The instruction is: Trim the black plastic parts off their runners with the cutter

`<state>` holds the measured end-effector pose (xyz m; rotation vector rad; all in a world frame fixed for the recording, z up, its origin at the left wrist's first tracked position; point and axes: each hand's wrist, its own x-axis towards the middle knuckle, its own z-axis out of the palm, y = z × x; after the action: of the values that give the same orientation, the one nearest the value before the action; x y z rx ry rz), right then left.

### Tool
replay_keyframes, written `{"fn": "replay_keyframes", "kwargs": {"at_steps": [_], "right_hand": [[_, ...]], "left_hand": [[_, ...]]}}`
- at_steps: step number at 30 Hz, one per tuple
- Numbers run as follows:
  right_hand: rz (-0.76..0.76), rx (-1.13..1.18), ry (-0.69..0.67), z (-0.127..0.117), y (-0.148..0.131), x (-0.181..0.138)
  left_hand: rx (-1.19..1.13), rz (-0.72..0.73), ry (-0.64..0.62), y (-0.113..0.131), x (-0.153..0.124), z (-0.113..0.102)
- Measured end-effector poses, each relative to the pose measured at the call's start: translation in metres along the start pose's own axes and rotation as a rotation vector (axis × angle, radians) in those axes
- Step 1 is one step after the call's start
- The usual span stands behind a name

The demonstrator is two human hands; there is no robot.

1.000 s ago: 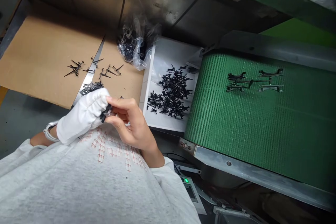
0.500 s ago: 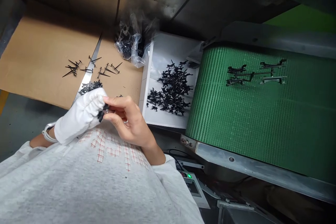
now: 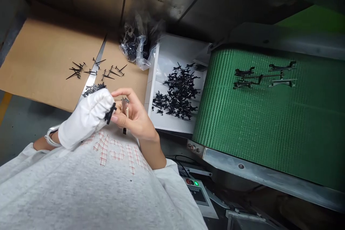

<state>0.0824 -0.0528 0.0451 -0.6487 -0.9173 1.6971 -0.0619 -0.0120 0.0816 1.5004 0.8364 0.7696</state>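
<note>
My left hand (image 3: 88, 118), in a white glove, is closed around a small black plastic part (image 3: 110, 113) that sticks out past its fingertips. My bare right hand (image 3: 136, 116) is beside it, its thumb tip close to that part. Held within the curled fingers of the right hand is a thin, flat tool (image 3: 124, 105) with a shiny face and a pale edge; its exact kind does not show. Just beyond the glove, a heap of small black plastic pieces (image 3: 93, 89) lies on the cardboard (image 3: 48, 57).
Thin black sprue pieces (image 3: 78, 70) and a steel ruler (image 3: 100, 55) lie on the cardboard. A clear plastic bag (image 3: 141, 48) stands behind. The white tray (image 3: 169, 48) holds piled black parts (image 3: 179, 90). Right of it, a green conveyor belt (image 3: 256, 125) carries a black moulded frame (image 3: 281, 83).
My right hand has drawn slightly right, away from the glove, and its fingers have opened a little. The flat tool and more of the black part now show.
</note>
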Motion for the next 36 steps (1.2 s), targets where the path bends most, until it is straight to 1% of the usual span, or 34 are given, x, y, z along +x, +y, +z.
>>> {"fn": "replay_keyframes", "kwargs": {"at_steps": [1, 3, 6, 8, 12, 14, 17, 19, 20, 21, 23, 24, 25, 26, 27, 29, 31, 33, 36], "right_hand": [[0.025, 0.010, -0.012, -0.002, 0.001, -0.001], [0.041, 0.011, 0.014, -0.003, 0.003, -0.003], [0.008, 0.022, 0.077, -0.003, 0.008, -0.005], [-0.011, 0.044, 0.093, -0.001, 0.010, -0.005], [0.043, 0.071, 0.060, -0.001, 0.009, -0.002], [0.065, 0.091, 0.021, -0.001, 0.009, -0.002], [0.049, 0.098, -0.013, -0.001, 0.009, -0.003], [0.039, 0.045, 0.025, -0.004, 0.011, -0.005], [0.036, -0.016, 0.077, -0.008, 0.012, -0.006], [0.038, -0.114, 0.151, -0.014, 0.015, -0.007], [0.104, -0.440, 0.339, -0.031, 0.027, -0.006], [0.182, -0.658, 0.435, -0.043, 0.036, -0.004], [0.330, -0.900, 0.501, -0.055, 0.047, -0.002], [0.408, -0.979, 0.532, -0.067, 0.060, 0.000], [0.456, -1.024, 0.554, -0.078, 0.074, 0.002], [0.544, -1.098, 0.585, -0.095, 0.102, 0.005], [0.624, -1.156, 0.604, -0.105, 0.124, 0.005], [0.695, -1.198, 0.625, -0.109, 0.139, 0.003], [0.755, -1.236, 0.655, -0.113, 0.149, 0.000]], "left_hand": [[0.014, 0.009, -0.002, 0.000, -0.001, 0.000], [0.070, 0.041, -0.003, 0.000, -0.002, -0.001], [0.142, 0.083, -0.007, -0.001, -0.002, -0.002], [0.129, 0.091, -0.015, 0.000, -0.001, -0.003], [0.052, 0.053, -0.017, 0.002, -0.001, -0.001], [0.050, 0.020, 0.003, 0.005, -0.001, 0.001], [0.085, -0.025, 0.031, 0.010, -0.001, 0.002], [0.130, -0.059, 0.050, 0.007, 0.000, -0.002], [0.156, -0.087, 0.052, 0.001, 0.002, -0.005], [0.197, -0.121, 0.053, -0.009, 0.004, -0.011], [0.342, -0.222, 0.049, -0.040, 0.011, -0.025], [0.502, -0.270, 0.057, -0.061, 0.014, -0.034], [0.693, -0.313, 0.048, -0.084, 0.018, -0.043], [0.868, -0.365, 0.017, -0.109, 0.021, -0.052], [0.914, -0.402, -0.001, -0.133, 0.024, -0.060], [0.931, -0.450, -0.023, -0.176, 0.026, -0.071], [0.927, -0.466, -0.035, -0.206, 0.025, -0.076], [0.927, -0.471, -0.024, -0.223, 0.023, -0.077], [0.934, -0.464, -0.005, -0.230, 0.024, -0.075]]}}
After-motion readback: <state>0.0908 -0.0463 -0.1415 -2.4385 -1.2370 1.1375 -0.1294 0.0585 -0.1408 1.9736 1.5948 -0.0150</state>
